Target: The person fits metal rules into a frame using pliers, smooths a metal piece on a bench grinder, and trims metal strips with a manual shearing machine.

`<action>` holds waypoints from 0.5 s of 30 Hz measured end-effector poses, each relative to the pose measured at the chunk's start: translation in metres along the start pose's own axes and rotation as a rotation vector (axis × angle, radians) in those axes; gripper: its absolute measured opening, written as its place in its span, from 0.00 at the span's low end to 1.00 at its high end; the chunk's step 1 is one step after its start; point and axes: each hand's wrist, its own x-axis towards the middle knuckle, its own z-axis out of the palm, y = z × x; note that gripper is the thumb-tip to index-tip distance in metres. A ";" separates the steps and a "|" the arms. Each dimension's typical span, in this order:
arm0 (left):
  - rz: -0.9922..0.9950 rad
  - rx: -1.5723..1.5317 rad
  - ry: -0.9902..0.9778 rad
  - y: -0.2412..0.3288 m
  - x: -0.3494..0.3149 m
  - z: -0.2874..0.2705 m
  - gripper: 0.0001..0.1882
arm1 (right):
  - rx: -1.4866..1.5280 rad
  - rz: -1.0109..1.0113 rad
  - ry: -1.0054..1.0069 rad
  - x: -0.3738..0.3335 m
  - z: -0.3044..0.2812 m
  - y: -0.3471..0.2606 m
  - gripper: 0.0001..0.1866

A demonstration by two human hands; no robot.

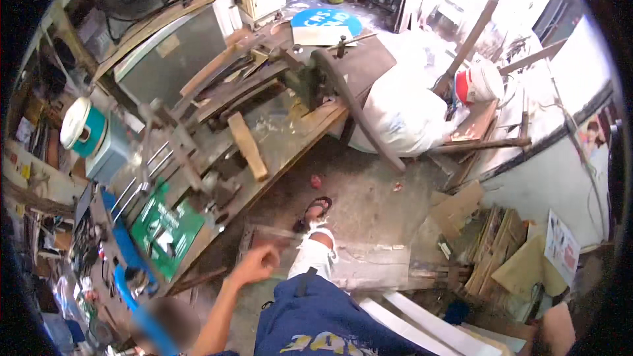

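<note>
My left hand (258,266) hangs in front of my body beside the workbench, its fingers curled in, with nothing visible in it. Close by is the bench's front edge, where a green sheet (168,234) lies with small pieces on it. A short wooden piece (248,146) rests on the bench top farther along. At the lower right rim, my right hand (558,331) is blurred and partly cut off, so its fingers do not show clearly. Between it and my dark blue shirt are long white strips (425,323); whether the hand touches them I cannot tell.
A wooden workbench (290,148) runs along the left, with clamps and scrap wood. A curved dark beam (359,109) juts from its far end beside a large white sack (403,109). Stacked wood offcuts (491,250) and cardboard (458,207) lie on the right floor.
</note>
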 end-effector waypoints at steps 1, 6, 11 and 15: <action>0.095 0.043 0.053 0.021 0.056 -0.020 0.08 | -0.015 0.019 0.007 0.014 0.014 0.017 0.17; 0.382 0.340 0.771 0.086 0.270 -0.178 0.07 | -0.037 0.137 0.000 0.108 0.094 0.062 0.17; 0.249 0.319 0.734 0.029 0.416 -0.351 0.13 | 0.000 0.227 -0.057 0.226 0.149 0.093 0.17; -0.144 0.363 0.437 0.001 0.426 -0.406 0.18 | 0.106 0.455 -0.350 0.247 0.247 0.148 0.18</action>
